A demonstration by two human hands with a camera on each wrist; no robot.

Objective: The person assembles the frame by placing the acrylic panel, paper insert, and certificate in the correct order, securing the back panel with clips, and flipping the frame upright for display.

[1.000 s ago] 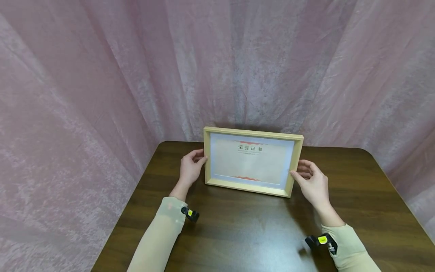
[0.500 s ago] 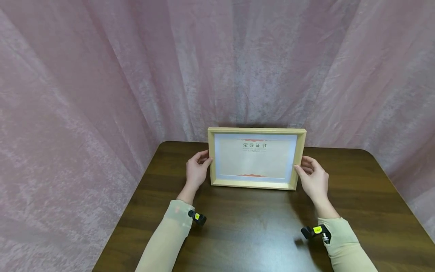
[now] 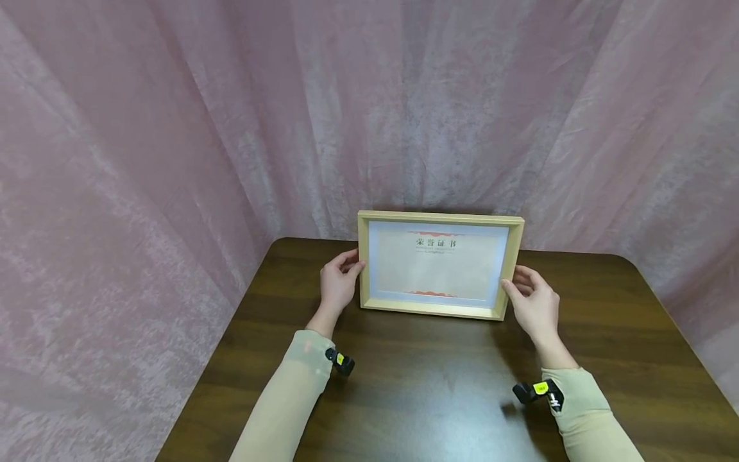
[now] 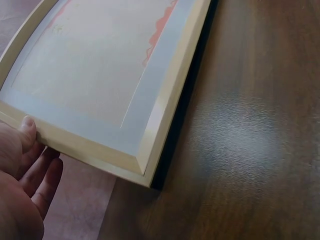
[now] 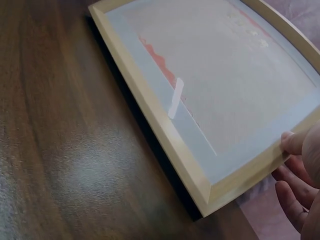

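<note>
Your left hand (image 3: 337, 285) holds the frame (image 3: 440, 264) at its left side, thumb on the front lip and fingers curled behind, as the left wrist view shows. Your right hand (image 3: 534, 305) does the same at the right side: thumb tip on the front edge, fingers tucked behind. Both hands are clamped on the frame, one at its 9 o'clock and one at its 3 o'clock.

From your seat, the frame sits at 12 o'clock on the table (image 3: 427, 398), near the far edge, just in front of the pink curtain (image 3: 173, 128). It stands on its long bottom edge, face toward you and leaning back a little. The certificate (image 3: 439, 262) is behind the glass, right way up, with red trim at top and bottom. In the right wrist view the bottom edge looks to be down on the wood; a dark line under it hides whether the contact is full.

By my reading, the standing-up is nearly done: the frame is upright, squared to you and placed far back. What is left is letting go. You cannot tell from these views whether a back stand is out or whether the frame leans on the curtain, so your grip may be all that holds it up.
</note>
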